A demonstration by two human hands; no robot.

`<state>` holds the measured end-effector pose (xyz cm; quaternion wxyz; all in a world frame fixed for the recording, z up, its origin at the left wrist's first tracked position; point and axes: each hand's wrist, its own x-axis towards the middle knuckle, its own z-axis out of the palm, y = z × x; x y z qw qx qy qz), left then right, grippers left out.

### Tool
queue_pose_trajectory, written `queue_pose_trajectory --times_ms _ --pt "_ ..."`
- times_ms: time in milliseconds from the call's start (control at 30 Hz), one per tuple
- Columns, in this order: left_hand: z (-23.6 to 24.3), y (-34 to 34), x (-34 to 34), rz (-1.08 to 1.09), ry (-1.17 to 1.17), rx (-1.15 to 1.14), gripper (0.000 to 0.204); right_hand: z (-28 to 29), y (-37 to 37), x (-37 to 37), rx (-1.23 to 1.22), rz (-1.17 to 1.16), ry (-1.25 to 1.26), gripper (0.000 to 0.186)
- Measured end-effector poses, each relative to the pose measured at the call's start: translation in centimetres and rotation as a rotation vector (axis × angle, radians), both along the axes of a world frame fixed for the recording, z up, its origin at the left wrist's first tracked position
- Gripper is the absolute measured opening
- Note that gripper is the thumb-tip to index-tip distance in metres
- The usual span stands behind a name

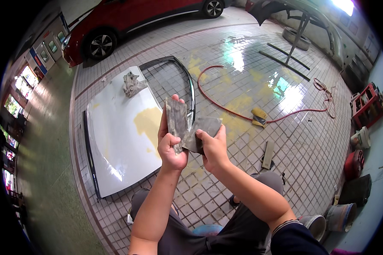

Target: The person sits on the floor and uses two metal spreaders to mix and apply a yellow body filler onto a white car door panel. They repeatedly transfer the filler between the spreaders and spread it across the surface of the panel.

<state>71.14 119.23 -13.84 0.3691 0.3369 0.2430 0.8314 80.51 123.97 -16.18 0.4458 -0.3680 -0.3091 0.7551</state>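
Observation:
My left hand [172,156] grips a flat, worn grey rectangular block [177,121], thumb across its lower end. In my right hand [215,149] is a dark grey sheet [208,126] that looks like sandpaper, pinched under the thumb. The two pieces meet at their lower corners in front of me. Below and to the left lies a white car door [115,148] flat on the floor, its black window frame pointing away. Yellowish filler [148,123] covers a patch of the panel, and a crumpled grey cloth [133,86] rests near its top edge.
A red hose [227,111] curves over the tiled floor past a yellowish roll [259,116]. A long narrow block [267,155] lies at right. Buckets [341,216] and a red rack [367,104] line the right wall. A red car [132,19] stands behind.

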Motion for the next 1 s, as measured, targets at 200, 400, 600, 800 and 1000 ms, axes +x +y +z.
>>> queue_pose_trajectory --times_ms 200,400,600,800,1000 --pt "-0.5 -0.3 1.2 -0.137 0.004 -0.082 0.098 -0.2 0.4 0.1 -0.053 -0.125 0.063 0.063" --pt "-0.8 -0.2 3.5 -0.252 -0.229 -0.072 0.101 0.4 3.6 1.0 0.164 -0.273 0.092 0.077" --pt "-0.2 0.3 1.9 -0.198 -0.314 0.027 0.08 1.0 2.5 0.0 0.226 -0.08 -0.034 0.063" --pt "-0.2 0.0 0.9 0.021 -0.014 -0.072 0.086 3.2 0.0 0.3 -0.007 0.174 -0.094 0.062" --pt "-0.9 -0.5 1.5 0.012 0.196 0.007 0.1 3.4 -0.7 0.5 -0.083 0.132 0.021 0.062"
